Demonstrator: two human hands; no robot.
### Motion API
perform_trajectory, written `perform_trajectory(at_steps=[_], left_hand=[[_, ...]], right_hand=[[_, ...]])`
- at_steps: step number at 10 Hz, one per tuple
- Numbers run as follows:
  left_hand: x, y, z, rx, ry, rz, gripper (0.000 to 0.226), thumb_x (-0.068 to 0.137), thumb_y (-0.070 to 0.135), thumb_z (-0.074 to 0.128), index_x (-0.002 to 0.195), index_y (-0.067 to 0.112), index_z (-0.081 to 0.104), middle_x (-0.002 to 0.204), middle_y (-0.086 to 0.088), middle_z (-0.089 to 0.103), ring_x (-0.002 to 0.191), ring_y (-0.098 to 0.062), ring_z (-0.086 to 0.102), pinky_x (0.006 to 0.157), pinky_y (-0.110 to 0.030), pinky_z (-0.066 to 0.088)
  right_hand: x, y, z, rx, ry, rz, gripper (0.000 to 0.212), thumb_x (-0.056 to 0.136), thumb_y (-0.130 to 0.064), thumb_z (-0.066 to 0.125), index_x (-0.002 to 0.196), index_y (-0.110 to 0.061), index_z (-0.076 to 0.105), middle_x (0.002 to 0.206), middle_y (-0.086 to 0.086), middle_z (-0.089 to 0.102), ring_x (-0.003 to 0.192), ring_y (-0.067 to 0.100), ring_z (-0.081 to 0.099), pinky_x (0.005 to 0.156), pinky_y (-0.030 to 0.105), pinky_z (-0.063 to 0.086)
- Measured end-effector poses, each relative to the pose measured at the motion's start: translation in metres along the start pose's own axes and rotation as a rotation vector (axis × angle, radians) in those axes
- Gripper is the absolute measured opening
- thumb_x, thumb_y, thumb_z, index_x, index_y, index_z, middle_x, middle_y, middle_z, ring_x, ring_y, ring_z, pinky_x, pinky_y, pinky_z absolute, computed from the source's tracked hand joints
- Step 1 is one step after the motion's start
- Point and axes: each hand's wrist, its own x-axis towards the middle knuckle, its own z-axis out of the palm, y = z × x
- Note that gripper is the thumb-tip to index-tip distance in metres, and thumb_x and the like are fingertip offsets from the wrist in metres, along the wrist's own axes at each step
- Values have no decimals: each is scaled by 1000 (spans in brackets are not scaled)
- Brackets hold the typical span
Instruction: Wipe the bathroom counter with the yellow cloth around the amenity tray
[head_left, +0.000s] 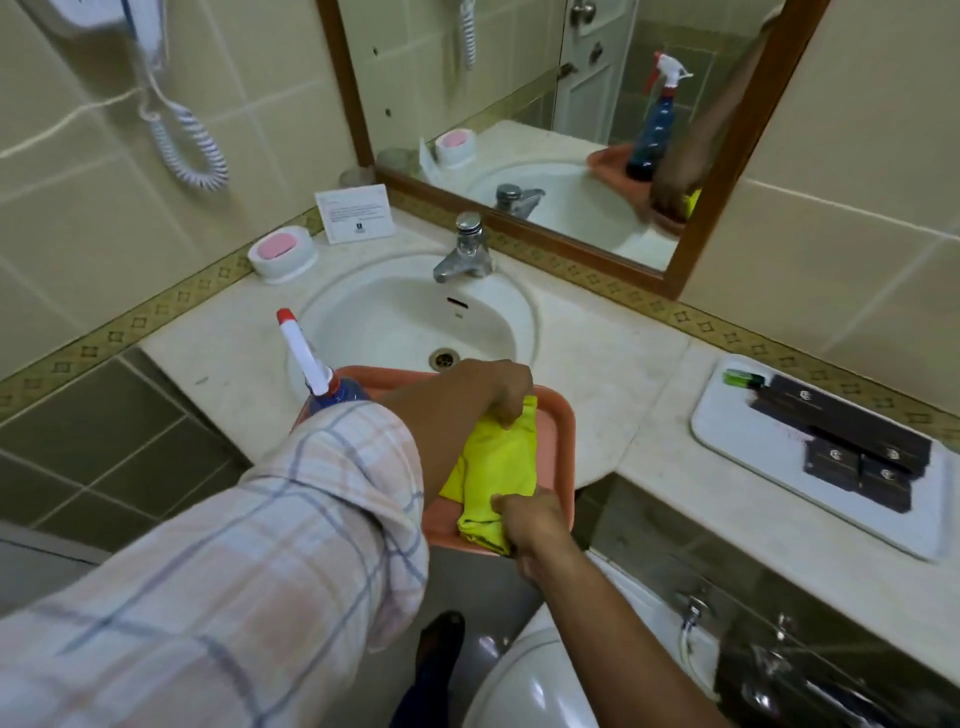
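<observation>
A folded yellow cloth (498, 467) lies in a salmon-pink tray (558, 431) resting over the front edge of the sink. My left hand (504, 389) pinches the cloth's far end. The near end is gripped by my right hand (530, 525). On the beige counter (613, 364) at the right lies the white amenity tray (753, 441), holding several dark boxes and a small green item. Both hands are well to the left of that tray.
A blue spray bottle (311, 364) with a white-and-red nozzle stands in the pink tray's left part. A pink soap in a white dish (283, 254), a white card (356, 213) and the tap (465, 249) sit behind the basin. A toilet lid (530, 686) is below.
</observation>
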Motion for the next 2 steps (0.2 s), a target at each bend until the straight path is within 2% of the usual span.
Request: perform_trajectory(at_steps=[1,2], left_hand=[[3,3,4,23,8,12,25,60,21,78,68,17,56,73,0,57,85,-30,63,79,-44,58],[4,5,-2,34,3,35,44,59,32,81,98,16,68,102,-8,67,98,-31,64,86,-47,56]], right_hand=[[3,-8,-8,-144,-34,23,47,75,-16,76,116,1,62,108,17,69,95,34,68,86,46,58],[-6,-33,-26,-342,-25,-44,57,72,-33,77,117,-4,61,116,16,67,103,34,66,83,36,56]])
